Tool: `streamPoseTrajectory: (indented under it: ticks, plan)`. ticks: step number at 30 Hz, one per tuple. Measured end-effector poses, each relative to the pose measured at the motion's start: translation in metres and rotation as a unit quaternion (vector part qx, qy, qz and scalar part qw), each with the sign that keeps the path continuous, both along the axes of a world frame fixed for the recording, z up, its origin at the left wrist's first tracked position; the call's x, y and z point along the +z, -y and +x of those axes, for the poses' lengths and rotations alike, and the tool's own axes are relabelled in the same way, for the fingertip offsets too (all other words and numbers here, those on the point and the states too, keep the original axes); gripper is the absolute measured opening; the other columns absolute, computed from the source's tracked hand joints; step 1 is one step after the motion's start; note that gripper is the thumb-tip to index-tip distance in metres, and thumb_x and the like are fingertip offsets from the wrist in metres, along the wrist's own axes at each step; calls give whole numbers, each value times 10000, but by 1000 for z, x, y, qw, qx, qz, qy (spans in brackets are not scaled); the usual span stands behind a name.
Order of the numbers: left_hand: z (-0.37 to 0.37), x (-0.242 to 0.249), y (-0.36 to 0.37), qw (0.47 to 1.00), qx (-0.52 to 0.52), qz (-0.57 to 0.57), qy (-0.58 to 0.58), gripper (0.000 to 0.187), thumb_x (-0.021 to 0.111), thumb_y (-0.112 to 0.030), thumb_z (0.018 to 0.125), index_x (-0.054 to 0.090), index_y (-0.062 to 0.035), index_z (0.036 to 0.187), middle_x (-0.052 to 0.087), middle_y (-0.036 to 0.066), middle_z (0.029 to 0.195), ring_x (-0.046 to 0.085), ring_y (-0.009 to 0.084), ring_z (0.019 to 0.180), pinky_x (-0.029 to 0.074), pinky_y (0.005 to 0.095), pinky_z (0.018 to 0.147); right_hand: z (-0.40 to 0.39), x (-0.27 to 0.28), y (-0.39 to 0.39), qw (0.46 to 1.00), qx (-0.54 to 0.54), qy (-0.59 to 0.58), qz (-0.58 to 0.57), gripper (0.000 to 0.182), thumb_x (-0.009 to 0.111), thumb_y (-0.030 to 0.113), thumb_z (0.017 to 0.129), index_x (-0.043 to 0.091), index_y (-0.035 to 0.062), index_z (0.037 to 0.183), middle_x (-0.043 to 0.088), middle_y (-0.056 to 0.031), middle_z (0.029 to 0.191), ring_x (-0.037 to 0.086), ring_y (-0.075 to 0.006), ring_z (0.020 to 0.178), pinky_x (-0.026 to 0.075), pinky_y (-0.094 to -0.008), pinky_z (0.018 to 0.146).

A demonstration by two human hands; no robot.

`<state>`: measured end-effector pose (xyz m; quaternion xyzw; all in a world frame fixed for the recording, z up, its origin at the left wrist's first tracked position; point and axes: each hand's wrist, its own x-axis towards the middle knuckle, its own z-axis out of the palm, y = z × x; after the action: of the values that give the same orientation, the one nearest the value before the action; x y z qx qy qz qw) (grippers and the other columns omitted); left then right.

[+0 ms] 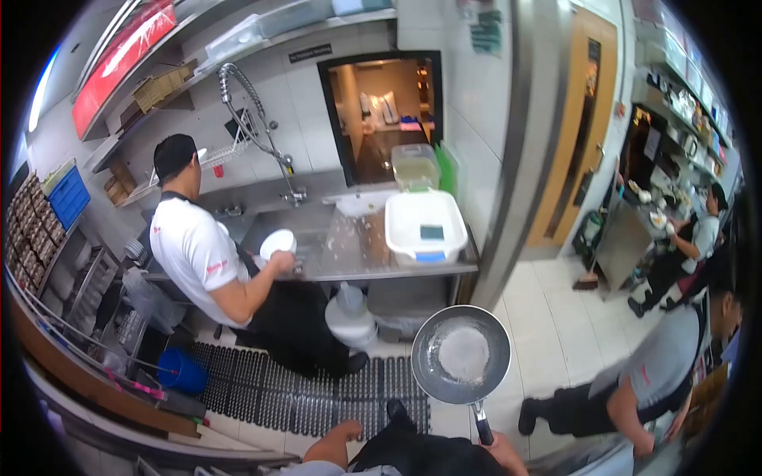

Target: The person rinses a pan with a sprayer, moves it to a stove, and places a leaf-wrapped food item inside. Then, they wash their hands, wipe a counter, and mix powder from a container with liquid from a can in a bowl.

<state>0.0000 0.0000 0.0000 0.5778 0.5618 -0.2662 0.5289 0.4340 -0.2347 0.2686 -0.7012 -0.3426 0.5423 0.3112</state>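
Observation:
A dark frying pan point(460, 355) with a pale round patch inside is held out over the floor, its open side facing up. My right hand point(505, 454) is closed round the end of its black handle, at the bottom of the view. Further left, my left hand point(346, 431) is low beside my dark apron; its fingers are not distinct, and I see no object in it. Ahead, a co-worker point(205, 250) in a white shirt stands at the steel sink counter point(357, 268), holding a white bowl point(279, 241).
A white tub point(426, 226) stands on the counter's right end. A black mat point(302, 404) and a blue bucket point(181, 370) are on the floor. At the right, a person in grey point(659, 357) stands close by; another point(702, 238) is farther back. A wall edge point(520, 151) rises beside the counter.

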Motion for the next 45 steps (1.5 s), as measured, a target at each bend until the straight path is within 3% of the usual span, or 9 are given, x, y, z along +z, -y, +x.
streamPoseTrajectory:
  ticks: [3, 5, 6, 7, 16, 30, 36, 41, 45]
  plan:
    - [-26, -6, -86, 906, -379, 140, 128, 208, 667, -133, 772, 681, -73, 970, 648, 139, 841, 640, 228, 623, 531, 388, 491, -20, 37, -99, 998, 18, 31, 53, 206, 741, 125, 812, 551, 45, 822, 567, -35, 602, 549, -135, 462, 434, -298, 441]
    - [-13, 2, -155, 985, 126, -91, 77, 92, 606, -138, 835, 655, -81, 888, 618, 82, 764, 596, 190, 583, 477, 352, 451, -21, 69, -165, 999, 1, 16, 50, 200, 727, 106, 813, 539, 36, 812, 549, -30, 588, 538, -125, 452, 427, -293, 434]
    - [12, 54, -199, 995, 25, 56, 84, 116, 552, -149, 900, 633, -98, 834, 594, 35, 704, 563, 164, 561, 445, 318, 456, -20, 90, -202, 999, 4, 7, 45, 197, 719, 97, 816, 532, 34, 806, 541, -26, 581, 536, -122, 449, 428, -289, 433]
    - [21, 61, -235, 941, 238, 61, 231, 144, 545, -159, 890, 662, -82, 858, 639, 59, 716, 570, 158, 559, 440, 344, 454, -15, 90, -227, 999, 7, 9, 47, 197, 719, 97, 816, 532, 34, 806, 541, -26, 581, 536, -122, 449, 428, -289, 433]
    - [72, 306, -520, 822, 267, 331, 378, 241, 551, -189, 1005, 635, -54, 1186, 689, 47, 932, 630, 122, 837, 512, 279, 749, -25, 100, -430, 990, 40, -88, 101, 234, 723, 92, 838, 492, 77, 804, 517, -10, 583, 480, -98, 431, 391, -265, 412]
    - [1, 356, -797, 731, 423, 371, 385, 410, 608, -224, 976, 491, -125, 1356, 653, 56, 1082, 637, 142, 866, 511, 295, 665, -28, 107, -701, 974, 212, -77, 27, 235, 701, 214, 885, 520, 65, 864, 515, -3, 593, 490, -102, 464, 398, -275, 444]
    - [-27, 449, -951, 490, 530, 567, 397, 723, 736, -365, 892, 357, -91, 1443, 575, 96, 1198, 587, 149, 771, 485, 305, 595, -48, 73, -739, 971, 230, -73, 1, 255, 747, 252, 845, 582, 63, 885, 553, 12, 668, 543, -95, 614, 427, -259, 592]
    - [-66, 471, -1073, 627, 410, 602, 277, 494, 645, -493, 927, 702, -21, 1060, 703, 107, 948, 638, 190, 751, 519, 348, 699, -65, 77, -760, 977, 187, -82, -56, 229, 766, 240, 838, 602, 86, 878, 579, 27, 697, 557, -76, 664, 438, -243, 641]
    - [-61, 505, -1065, 661, 350, 620, 237, 542, 586, -517, 956, 733, 3, 916, 723, 124, 894, 667, 192, 842, 516, 344, 797, -81, 72, -777, 980, 172, -25, -99, 214, 760, 223, 824, 618, 84, 904, 595, 33, 728, 569, -72, 703, 445, -245, 656]
